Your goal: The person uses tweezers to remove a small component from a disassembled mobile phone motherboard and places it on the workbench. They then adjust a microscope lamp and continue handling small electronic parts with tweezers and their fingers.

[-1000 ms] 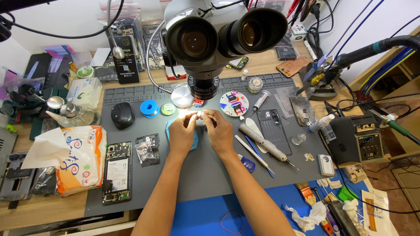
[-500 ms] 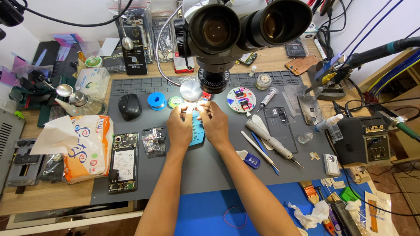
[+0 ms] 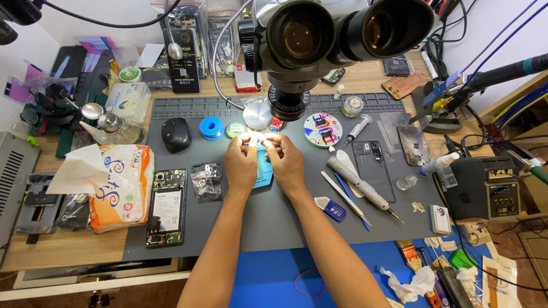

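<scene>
Under the microscope (image 3: 319, 40), left hand (image 3: 241, 162) and right hand (image 3: 284, 162) fingers pinch a small bright part over the teal holder (image 3: 264, 171); work looks midway, opened phone (image 3: 166, 206) untouched.

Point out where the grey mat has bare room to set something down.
Bare grey mat lies between the opened phone and the blue-capped tool, beside both forearms. Crowded: the strip under the microscope, and the right side around the tweezers and syringe.
</scene>
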